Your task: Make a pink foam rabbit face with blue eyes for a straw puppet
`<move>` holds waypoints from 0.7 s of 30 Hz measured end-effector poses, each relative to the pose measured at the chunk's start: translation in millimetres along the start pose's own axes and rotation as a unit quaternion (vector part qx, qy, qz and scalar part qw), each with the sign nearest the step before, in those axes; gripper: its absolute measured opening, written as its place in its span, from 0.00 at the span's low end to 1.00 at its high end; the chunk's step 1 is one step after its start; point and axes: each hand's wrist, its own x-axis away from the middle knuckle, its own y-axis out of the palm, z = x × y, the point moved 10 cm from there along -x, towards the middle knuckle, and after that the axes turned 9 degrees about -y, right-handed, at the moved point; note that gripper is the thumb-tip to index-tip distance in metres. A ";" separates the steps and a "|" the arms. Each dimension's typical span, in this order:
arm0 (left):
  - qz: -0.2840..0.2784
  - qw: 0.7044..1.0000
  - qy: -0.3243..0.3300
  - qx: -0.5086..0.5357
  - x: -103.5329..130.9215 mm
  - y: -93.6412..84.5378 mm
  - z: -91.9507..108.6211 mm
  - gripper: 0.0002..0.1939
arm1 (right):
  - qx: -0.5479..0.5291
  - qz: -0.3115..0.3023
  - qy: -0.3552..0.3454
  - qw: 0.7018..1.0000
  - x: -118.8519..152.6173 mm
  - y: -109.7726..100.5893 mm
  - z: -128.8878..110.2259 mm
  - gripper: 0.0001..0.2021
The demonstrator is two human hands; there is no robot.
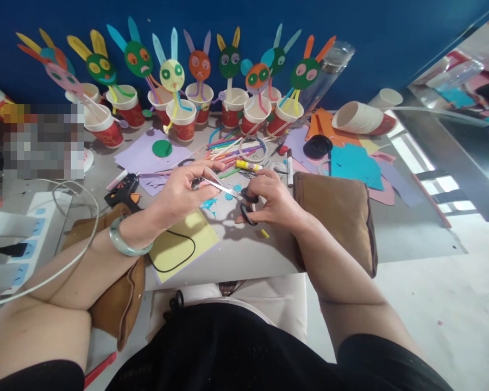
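Note:
My right hand has its fingers through the black handles of a pair of scissors. The blades point left, towards my left hand, and look a little apart. My left hand's thumb and fingers are bent close together around the blade tips; what they pinch is too small to make out. On the table under the scissors lie small blue paper scraps and little blue discs. A yellow scrap lies just below my right hand. A yellow paper sheet lies below my left wrist.
Red paper cups with paper rabbit figures line the back. A glue gun and power strip are left. Pipe cleaners and a yellow glue stick lie beyond my hands. A brown cushion sits right, near blue paper.

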 end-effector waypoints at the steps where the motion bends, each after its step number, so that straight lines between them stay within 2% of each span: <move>1: 0.000 1.000 -0.001 0.001 0.0 0.0 -0.2 0.03 | 0.001 0.002 -0.002 1.000 0.0 -0.3 0.0 0.26; 21: 0.003 1.000 -0.010 0.003 1.2 -0.4 -0.3 0.04 | 0.016 0.008 -0.005 1.000 -0.1 -3.4 -2.8 0.27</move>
